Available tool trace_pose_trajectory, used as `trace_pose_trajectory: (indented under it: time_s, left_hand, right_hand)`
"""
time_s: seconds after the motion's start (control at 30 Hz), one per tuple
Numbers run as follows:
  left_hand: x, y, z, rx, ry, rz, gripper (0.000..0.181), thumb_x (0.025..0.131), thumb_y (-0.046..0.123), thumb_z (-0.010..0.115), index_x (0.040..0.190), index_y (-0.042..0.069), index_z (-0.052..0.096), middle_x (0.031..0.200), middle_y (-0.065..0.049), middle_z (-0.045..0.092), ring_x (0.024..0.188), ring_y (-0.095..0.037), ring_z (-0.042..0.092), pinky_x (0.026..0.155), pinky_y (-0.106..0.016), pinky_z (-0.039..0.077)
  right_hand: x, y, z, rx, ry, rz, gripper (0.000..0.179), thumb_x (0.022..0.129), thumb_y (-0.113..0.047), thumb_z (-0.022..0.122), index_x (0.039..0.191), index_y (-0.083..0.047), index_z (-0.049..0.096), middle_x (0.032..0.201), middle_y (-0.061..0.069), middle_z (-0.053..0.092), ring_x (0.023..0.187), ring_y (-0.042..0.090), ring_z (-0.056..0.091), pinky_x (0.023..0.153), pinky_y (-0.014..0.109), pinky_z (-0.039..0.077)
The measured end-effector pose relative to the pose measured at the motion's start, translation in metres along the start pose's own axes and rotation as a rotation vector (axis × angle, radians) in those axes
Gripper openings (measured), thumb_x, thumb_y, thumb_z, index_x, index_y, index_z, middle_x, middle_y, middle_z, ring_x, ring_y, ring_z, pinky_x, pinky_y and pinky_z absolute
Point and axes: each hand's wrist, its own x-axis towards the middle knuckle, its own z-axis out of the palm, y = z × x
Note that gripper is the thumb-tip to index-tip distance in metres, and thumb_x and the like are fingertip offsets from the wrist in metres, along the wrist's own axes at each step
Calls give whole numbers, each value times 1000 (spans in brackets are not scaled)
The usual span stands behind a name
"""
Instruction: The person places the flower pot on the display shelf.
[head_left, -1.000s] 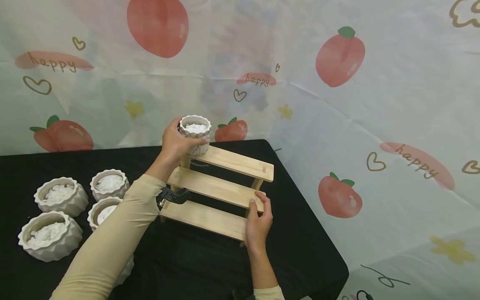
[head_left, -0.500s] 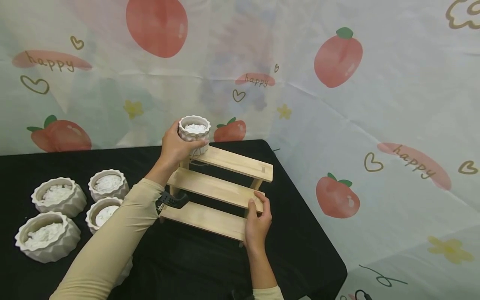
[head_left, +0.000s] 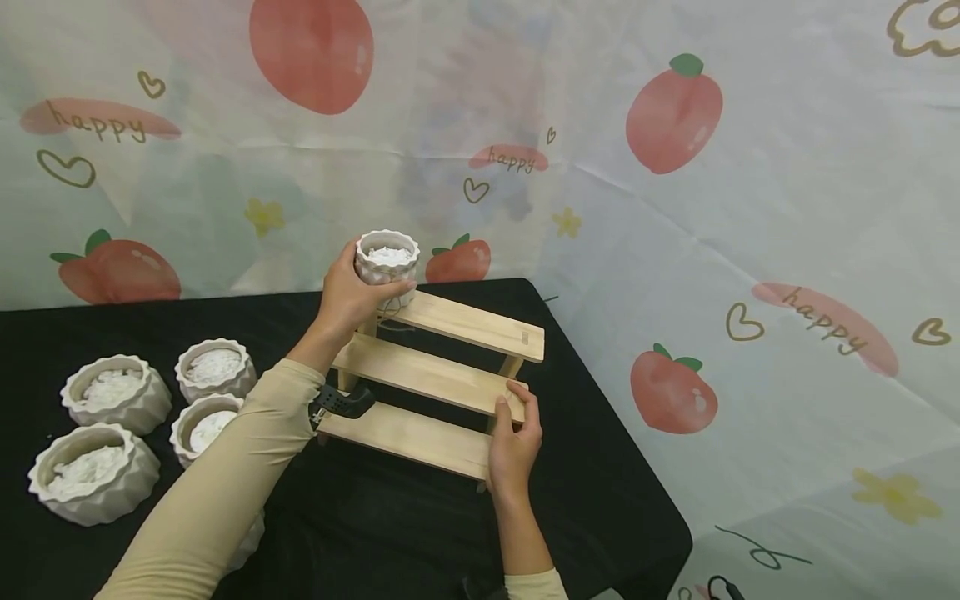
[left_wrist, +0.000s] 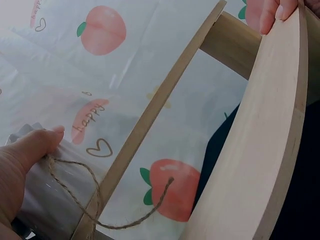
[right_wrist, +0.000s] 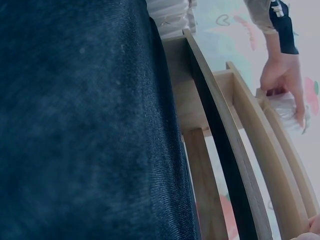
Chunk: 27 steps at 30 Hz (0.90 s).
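Note:
A three-step wooden shelf stand [head_left: 427,372] stands on the black-covered table. At the left end of its top step is a small white scalloped pot [head_left: 387,250] with white filling and twine tied round it. My left hand [head_left: 347,292] grips this pot, thumb across its front. In the left wrist view the loose twine [left_wrist: 120,226] hangs in a loop beside the thumb. My right hand [head_left: 516,442] holds the right end of the middle step, fingertips on top of the board. Only its fingertips show at the lower corner of the right wrist view.
Several white scalloped pots with white filling stand on the table [head_left: 360,542] at the left, among them a wide pot [head_left: 93,475] and a smaller pot [head_left: 216,371]. My left sleeve covers part of some. A fruit-printed curtain [head_left: 585,167] hangs close behind and to the right.
The head view has shifted very slightly, so everything sits a little further left. Both hands keep their grips, and the pot stays at the same end of the top step.

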Motion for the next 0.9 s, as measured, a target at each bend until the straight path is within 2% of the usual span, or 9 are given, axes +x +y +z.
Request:
trace_pose_trajectory:
  time_s: [0.37,0.9]
  left_hand:
    - [-1,-2,-1,14,-11,7,102,80,28,92,161,14,32,151,-12,46,135,-31,46,106,-50,43]
    - [-10,-3,1,18,39,33,102,81,26,92,161,11,31,150,-12,47,134,-30,48,106,-49,43]
  right_hand:
    - [0,0,0,7,1,-1,27,103,2,56,130,5,61,145,20,52,132,28,48,104,39,38]
    - [-1,2,0,-1,15,1,27,103,1,57,129,3,62,145,19,54,130,28,49,102,39,38]
